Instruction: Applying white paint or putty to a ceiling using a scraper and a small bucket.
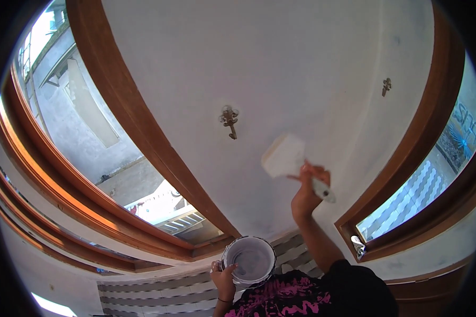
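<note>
My right hand (309,187) grips the pale handle of a wide paintbrush (283,156), its white-coated head raised against the pale grey-white wall (333,90). Down at the bottom centre, my left hand (222,274) clasps the rim of a round paint bucket (264,253), which has greyish white paint inside. Above and left of the brush, an ornate key-shaped metal fitting (228,121) is on the wall, and a smaller similar one (386,87) is toward the upper right.
Wooden-framed windows (119,105) line the left; another (444,111) is at the right, with a small white crumpled item (357,245) at its lower corner. Grey-and-white patterned tiling (148,290) runs along the bottom, and dark brown woodwork (423,298) is at the lower right.
</note>
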